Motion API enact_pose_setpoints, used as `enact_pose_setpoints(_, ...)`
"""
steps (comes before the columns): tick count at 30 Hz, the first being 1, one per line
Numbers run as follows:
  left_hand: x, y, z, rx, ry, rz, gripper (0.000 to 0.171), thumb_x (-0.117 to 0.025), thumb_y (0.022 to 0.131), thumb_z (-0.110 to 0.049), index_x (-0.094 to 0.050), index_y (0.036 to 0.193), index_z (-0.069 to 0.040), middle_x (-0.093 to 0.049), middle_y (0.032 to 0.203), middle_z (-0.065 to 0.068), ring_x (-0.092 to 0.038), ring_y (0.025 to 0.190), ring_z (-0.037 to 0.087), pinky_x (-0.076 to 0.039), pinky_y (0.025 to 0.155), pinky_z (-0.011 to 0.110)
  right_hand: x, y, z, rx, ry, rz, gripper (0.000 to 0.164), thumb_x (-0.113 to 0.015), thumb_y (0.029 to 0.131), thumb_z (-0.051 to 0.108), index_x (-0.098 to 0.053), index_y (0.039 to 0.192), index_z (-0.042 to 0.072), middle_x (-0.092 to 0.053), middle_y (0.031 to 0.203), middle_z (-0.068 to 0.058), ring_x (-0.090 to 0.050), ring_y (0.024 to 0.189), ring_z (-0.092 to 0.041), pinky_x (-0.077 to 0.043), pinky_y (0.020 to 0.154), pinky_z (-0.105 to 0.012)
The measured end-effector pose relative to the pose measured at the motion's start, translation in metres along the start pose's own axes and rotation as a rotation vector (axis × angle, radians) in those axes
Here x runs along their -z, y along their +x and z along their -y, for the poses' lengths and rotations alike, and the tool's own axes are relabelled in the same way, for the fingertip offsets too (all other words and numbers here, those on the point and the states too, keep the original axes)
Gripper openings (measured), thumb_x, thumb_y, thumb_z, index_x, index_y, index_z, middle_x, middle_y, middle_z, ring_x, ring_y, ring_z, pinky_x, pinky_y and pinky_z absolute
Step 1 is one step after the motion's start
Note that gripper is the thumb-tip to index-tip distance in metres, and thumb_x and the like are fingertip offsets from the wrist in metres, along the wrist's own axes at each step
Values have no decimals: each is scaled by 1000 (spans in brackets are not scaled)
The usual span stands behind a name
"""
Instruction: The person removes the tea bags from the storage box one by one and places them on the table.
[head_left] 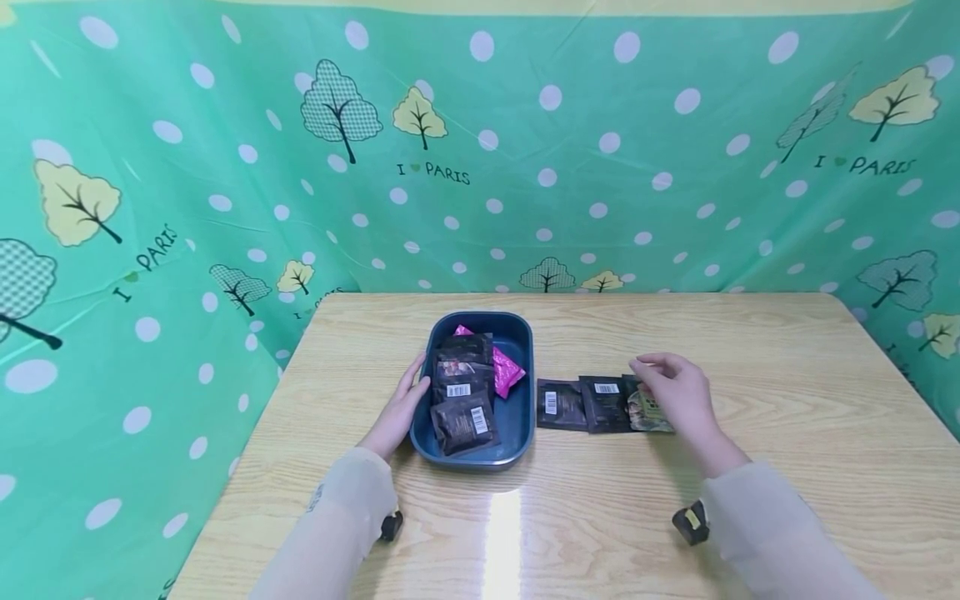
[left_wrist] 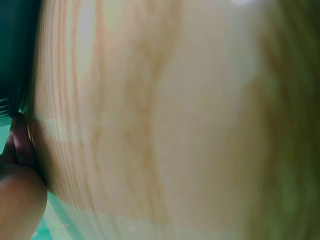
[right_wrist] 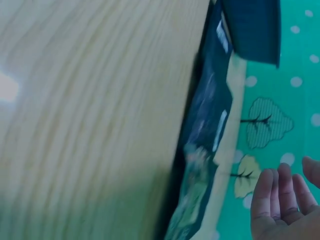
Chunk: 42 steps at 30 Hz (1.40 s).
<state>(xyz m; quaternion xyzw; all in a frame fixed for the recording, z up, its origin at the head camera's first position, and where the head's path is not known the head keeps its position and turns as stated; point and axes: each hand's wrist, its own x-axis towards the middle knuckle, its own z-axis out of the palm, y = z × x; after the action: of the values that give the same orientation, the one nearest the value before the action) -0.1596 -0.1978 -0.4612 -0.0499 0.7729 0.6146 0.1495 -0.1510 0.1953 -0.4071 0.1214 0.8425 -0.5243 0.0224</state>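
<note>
Pale sleeves [head_left: 761, 517] over wooden table [head_left: 592, 517]. Left hand [head_left: 397, 412] against left wall of blue bin [head_left: 516, 429], fingers straight, thumb at rim. Right hand [head_left: 681, 392] over right end of packet row [head_left: 604, 407], fingers close together, slightly bent, thumb apart. Row: three packets, just right of bin. Inside bin: dark packets [head_left: 465, 423], overlapping, beside pink packet [head_left: 507, 372]. Behind: green dotted curtain [head_left: 517, 225].
</note>
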Motion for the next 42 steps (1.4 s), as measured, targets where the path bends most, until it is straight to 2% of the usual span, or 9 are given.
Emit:
enact_pose_setpoints(6, -1, -1, -1, 2, 6, 5, 56, -36, 106, -44, -16, 158, -35, -5, 168, 5, -2, 154, 34, -5, 123, 56, -10, -3, 14, 54, 35, 26, 44, -61, 99, 28, -58, 129, -4, -68, 116, -22, -67, 84, -8, -57, 79, -21)
enact_pose_setpoints(15, 0, 0, -3, -7, -11, 11, 57, -36, 107, -42, -15, 159, -33, -10, 167, 9, -17, 151, 39, -14, 122, 56, -29, -4, 35, 101, -25, 83, 40, -61, 99, 29, -61, 127, 1, -69, 114, -19, -69, 100, -33, -57, 90, -42)
enact_pose_setpoints(17, 0, -1, -3, -7, -10, 10, 57, -36, 107, -42, -15, 159, -33, -11, 167, 10, -18, 150, 39, -15, 122, 56, -34, -4, 39, 118, -32, 93, 39, -62, 98, 27, -62, 127, 0, -69, 114, -19, -68, 101, -35, -57, 89, -42)
enact_pose_setpoints(22, -1, -1, -2, -18, 16, -1, 58, -36, 105, -46, -16, 159, -35, -12, 166, 12, -20, 149, 42, -16, 121, 57, -47, -7, 49, 166, -64, 114, 37, -64, 97, 27, -64, 124, 2, -70, 111, -17, -69, 98, -33, -57, 83, -33)
enact_pose_setpoints(32, -1, -1, -3, 1, -5, -1, 56, -36, 107, -43, -16, 158, -35, -12, 167, 8, -19, 151, 37, -14, 123, 54, -76, -18, 62, 216, -88, 179, 33, -68, 94, 25, -68, 121, 6, -73, 110, -11, -68, 101, -25, -57, 85, -38)
enact_pose_setpoints(37, -1, -3, -5, 6, -15, 2, 57, -36, 107, -42, -15, 159, -32, -8, 168, 8, -15, 152, 37, -12, 123, 54, -90, -25, 65, 251, -109, 204, 30, -72, 91, 24, -71, 116, 7, -73, 103, -6, -66, 94, -21, -57, 79, -34)
enact_pose_setpoints(42, -1, -3, -5, 5, -6, 0, 57, -37, 107, -42, -15, 159, -32, -9, 167, 9, -16, 151, 39, -14, 122, 55, -104, -33, 67, 302, -138, 237, 25, -76, 88, 21, -73, 109, 8, -73, 96, -2, -65, 86, -15, -56, 77, -30)
